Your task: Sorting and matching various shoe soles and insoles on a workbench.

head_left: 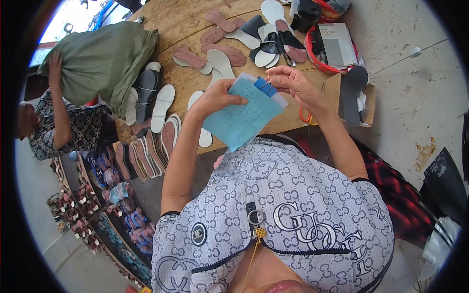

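Nearest to me, just above my patterned shirt, I hold a stack of light blue paper sheets point(242, 117) in front of my chest, over the near edge of the wooden table point(181, 22). My left hand point(218, 97) grips the stack at its upper left edge, thumb on the face of the top sheet and the fingers hidden behind it. My right hand point(293, 83) is at the top right corner, fingertips pinched on a small blue clip point(265, 87) with thin wire arms that sits on that corner (whether the clip is fully seated on the paper I cannot tell). The stack is tilted, its long axis running from lower left to upper right, the clipped corner pointing away from me. White sheets show behind the blue ones along the right edge; how many there are is hard to make out.

Under my right wrist, an orange scissor handle point(306, 117) peeks out, the blades hidden. Further out, pink and white shoe insoles point(222, 61) lie scattered on the table, with a red basket point(312, 56) at the far right. At the far left a person point(58, 122) reaches up to a green sack point(105, 58).
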A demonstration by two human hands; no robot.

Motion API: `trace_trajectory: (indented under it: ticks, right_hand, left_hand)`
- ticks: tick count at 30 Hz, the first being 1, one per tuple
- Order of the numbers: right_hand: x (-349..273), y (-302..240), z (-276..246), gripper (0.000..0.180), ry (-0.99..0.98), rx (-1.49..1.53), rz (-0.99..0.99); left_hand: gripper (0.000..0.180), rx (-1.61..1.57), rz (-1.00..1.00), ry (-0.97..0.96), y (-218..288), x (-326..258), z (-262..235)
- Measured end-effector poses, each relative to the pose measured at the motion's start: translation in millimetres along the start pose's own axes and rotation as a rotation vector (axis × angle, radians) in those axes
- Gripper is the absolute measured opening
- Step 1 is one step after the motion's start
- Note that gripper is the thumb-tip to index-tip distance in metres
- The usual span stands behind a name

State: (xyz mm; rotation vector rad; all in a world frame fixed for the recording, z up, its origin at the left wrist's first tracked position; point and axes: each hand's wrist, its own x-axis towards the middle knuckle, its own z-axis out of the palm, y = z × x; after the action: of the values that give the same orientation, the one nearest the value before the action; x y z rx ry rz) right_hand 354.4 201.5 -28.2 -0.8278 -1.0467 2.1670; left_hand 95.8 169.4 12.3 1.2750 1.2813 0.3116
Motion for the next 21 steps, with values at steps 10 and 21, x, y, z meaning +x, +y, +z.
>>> trace_trajectory:
  ticks: [10, 21]
  right_hand:
    - [0, -5, 13, 0.039, 0.063, -0.056, -0.138]
    - [2, -4, 9, 0.038, 0.068, -0.179, -0.161]
  left_hand:
    - [0.033, -0.16, -0.013, 0.013, -8, -6, 4]
    - [0.035, -0.192, -0.01, 0.092, -8, 3, 8]
